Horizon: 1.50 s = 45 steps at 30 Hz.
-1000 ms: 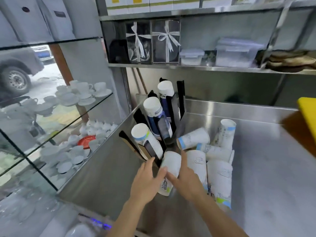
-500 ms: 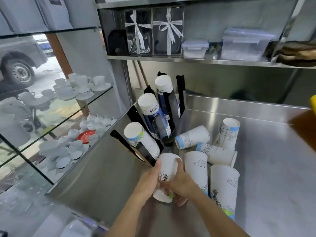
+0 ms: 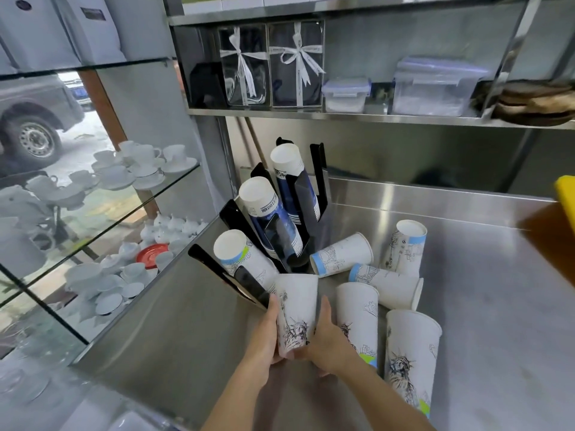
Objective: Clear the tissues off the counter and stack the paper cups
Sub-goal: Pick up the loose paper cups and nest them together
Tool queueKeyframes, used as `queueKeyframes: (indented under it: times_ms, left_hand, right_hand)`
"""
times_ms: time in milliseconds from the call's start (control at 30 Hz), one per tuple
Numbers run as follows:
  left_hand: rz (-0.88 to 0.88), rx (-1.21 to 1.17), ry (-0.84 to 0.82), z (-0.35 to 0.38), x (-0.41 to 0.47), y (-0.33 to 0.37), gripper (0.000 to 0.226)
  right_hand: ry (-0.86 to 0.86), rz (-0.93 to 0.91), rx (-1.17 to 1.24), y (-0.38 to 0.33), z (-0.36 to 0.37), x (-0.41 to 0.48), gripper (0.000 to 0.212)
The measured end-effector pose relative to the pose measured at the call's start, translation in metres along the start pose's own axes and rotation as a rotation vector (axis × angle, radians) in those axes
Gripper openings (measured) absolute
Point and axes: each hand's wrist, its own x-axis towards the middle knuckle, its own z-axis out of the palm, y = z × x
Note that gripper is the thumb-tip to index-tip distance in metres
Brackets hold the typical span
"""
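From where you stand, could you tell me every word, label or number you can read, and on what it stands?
Nothing reads with certainty.
Middle cup stack in the black holder: a dark printed line near the rim, too blurred to quote.
Rear cup stack: small print, unreadable.
Upright cup: tiny marks, too small.
Held cup, between left hand and right hand: a statue drawing, no text.

I see a steel counter (image 3: 485, 321) carrying a black cup rack (image 3: 298, 244) at its back left, two cups (image 3: 407, 247) standing, two more (image 3: 342, 255) on their sides beside it.
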Motion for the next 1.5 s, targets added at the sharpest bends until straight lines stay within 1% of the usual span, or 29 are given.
queueKeyframes:
  times_ms: [100, 133, 200, 267, 333, 433, 533, 600, 667, 733, 800, 967, 1067, 1133, 1200, 1333, 1433, 1500]
  left_hand:
    - [0.056, -0.076, -0.001, 0.009, -0.009, 0.013, 0.042]
    - [0.080, -0.095, -0.009, 0.012, -0.012, 0.019, 0.044]
    - [0.134, -0.116, -0.049, 0.019, -0.018, 0.033, 0.058]
    - [0.211, -0.151, -0.116, 0.027, -0.023, 0.048, 0.071]
    - [0.288, -0.178, -0.192, 0.039, -0.027, 0.064, 0.067]
    - [0.324, -0.163, -0.281, 0.068, -0.035, 0.088, 0.050]
    - [0.400, -0.151, -0.321, 0.086, -0.036, 0.104, 0.037]
    - [0.428, -0.119, -0.376, 0.106, -0.035, 0.109, 0.035]
    - [0.438, -0.083, -0.441, 0.136, -0.036, 0.110, 0.027]
    - [0.449, -0.058, -0.499, 0.167, -0.037, 0.109, 0.020]
    - [0.426, -0.037, -0.528, 0.193, -0.036, 0.104, 0.018]
    - [0.306, 0.062, -0.493, 0.243, -0.018, 0.070, 0.014]
    - [0.264, 0.182, -0.450, 0.257, -0.003, 0.045, 0.015]
    - [0.241, 0.249, -0.423, 0.258, 0.005, 0.032, 0.015]
    - [0.235, 0.313, -0.416, 0.258, 0.009, 0.025, 0.019]
    - [0.265, 0.395, -0.412, 0.256, 0.009, 0.021, 0.022]
    - [0.270, 0.420, -0.426, 0.254, 0.014, 0.018, 0.023]
    - [0.270, 0.418, -0.431, 0.252, 0.019, 0.017, 0.024]
  right_hand:
    - [0.056, -0.193, 0.067, 0.001, -0.006, 0.001, 0.100]
    - [0.090, -0.249, 0.108, -0.001, -0.008, 0.001, 0.096]
    - [0.174, -0.367, 0.204, -0.005, -0.012, 0.004, 0.090]
    - [0.231, -0.440, 0.279, -0.013, -0.023, 0.003, 0.083]
    - [0.281, -0.491, 0.262, -0.021, -0.044, 0.000, 0.083]
    - [0.380, -0.521, 0.191, -0.019, -0.085, -0.005, 0.087]
    - [0.472, -0.563, 0.183, -0.018, -0.115, -0.011, 0.086]
    - [0.524, -0.530, 0.182, -0.010, -0.136, -0.018, 0.082]
    - [0.612, -0.494, 0.193, 0.007, -0.160, -0.026, 0.079]
    - [0.696, -0.450, 0.159, 0.028, -0.182, -0.032, 0.079]
    - [0.738, -0.394, 0.117, 0.052, -0.196, -0.034, 0.079]
    - [0.724, -0.239, 0.099, 0.118, -0.207, -0.031, 0.084]
    - [0.704, -0.148, 0.103, 0.146, -0.200, -0.027, 0.079]
    - [0.672, -0.129, 0.117, 0.160, -0.191, -0.024, 0.076]
    - [0.652, -0.096, 0.152, 0.169, -0.185, -0.021, 0.075]
    - [0.669, -0.076, 0.173, 0.172, -0.182, -0.018, 0.076]
    - [0.667, -0.051, 0.204, 0.176, -0.176, -0.018, 0.079]
    - [0.696, -0.018, 0.202, 0.179, -0.173, -0.021, 0.078]
